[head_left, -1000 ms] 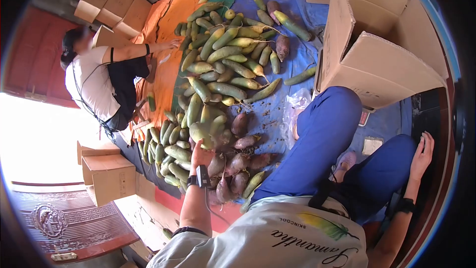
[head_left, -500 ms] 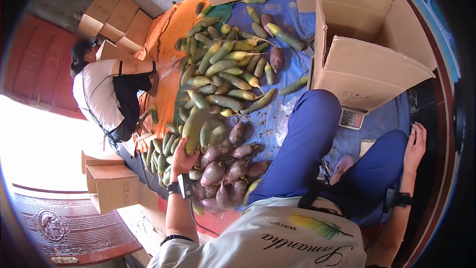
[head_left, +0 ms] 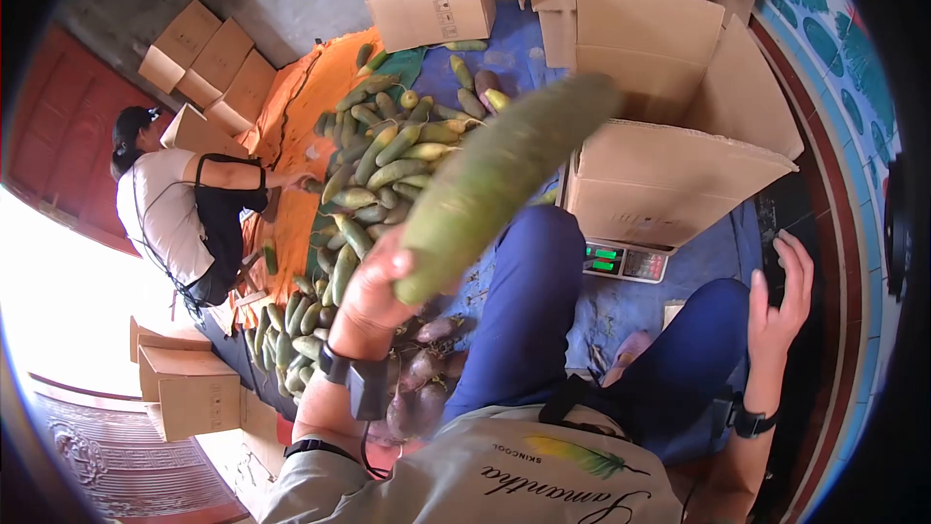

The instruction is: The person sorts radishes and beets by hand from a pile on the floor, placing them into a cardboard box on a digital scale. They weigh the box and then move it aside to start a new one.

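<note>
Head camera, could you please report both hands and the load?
Left hand shut on long green radish, lifted. Right hand open, empty. Open carton ahead, scale below it.

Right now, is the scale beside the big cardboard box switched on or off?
On. The scale shows lit green digits on its display, just under the flap of the open cardboard box. The figures are too small to read.

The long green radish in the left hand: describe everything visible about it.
The radish is long, thick and roughly cylindrical, dull green with a paler yellowish tinge along its upper side, its skin matt and slightly blurred. It is raised above the pile, tilted, with its far end up and to the right, in front of the open box. The left hand grips its lower end from beneath; nothing else touches it. The right hand is open, apart from it.
</note>
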A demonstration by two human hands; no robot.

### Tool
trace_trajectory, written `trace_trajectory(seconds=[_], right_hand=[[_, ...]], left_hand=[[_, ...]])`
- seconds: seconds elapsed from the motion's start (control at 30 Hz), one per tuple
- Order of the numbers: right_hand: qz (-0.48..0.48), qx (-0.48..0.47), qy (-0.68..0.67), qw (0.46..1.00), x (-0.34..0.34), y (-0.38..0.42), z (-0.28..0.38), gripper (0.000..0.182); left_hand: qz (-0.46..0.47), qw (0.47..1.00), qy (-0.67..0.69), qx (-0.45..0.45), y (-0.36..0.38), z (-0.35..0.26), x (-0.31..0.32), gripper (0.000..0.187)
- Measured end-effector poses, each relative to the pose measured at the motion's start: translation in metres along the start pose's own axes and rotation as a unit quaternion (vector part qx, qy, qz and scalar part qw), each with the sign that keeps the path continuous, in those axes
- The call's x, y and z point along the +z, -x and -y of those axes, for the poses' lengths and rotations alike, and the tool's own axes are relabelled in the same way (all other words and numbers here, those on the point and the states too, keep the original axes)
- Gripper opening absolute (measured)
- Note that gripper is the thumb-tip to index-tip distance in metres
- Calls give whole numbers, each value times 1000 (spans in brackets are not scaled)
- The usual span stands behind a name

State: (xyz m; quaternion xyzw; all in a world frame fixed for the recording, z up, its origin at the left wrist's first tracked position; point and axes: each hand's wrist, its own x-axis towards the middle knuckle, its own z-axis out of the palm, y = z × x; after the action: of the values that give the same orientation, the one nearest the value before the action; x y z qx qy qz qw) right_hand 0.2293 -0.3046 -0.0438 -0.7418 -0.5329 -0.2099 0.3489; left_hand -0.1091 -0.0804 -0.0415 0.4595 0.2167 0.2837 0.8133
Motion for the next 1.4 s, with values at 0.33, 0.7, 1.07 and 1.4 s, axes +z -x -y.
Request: trace_trajectory(seconds=[0.33,0.7,1.07,1.4], right_hand=[[57,-236,-18,970,-3,-15,39,65],[-11,-59,101,993,-29,-47,12,62],[133,-92,294,942,25,-151,-41,67],[332,10,80,940,79,-173,-104,45]], left_hand=[[260,941,43,-212,-8,38,70,85],[232,968,58,-78,-49,84,31,74],[238,952,178,-72,-67,116,6,63],[236,947,207,-61,-65,112,6,57]])
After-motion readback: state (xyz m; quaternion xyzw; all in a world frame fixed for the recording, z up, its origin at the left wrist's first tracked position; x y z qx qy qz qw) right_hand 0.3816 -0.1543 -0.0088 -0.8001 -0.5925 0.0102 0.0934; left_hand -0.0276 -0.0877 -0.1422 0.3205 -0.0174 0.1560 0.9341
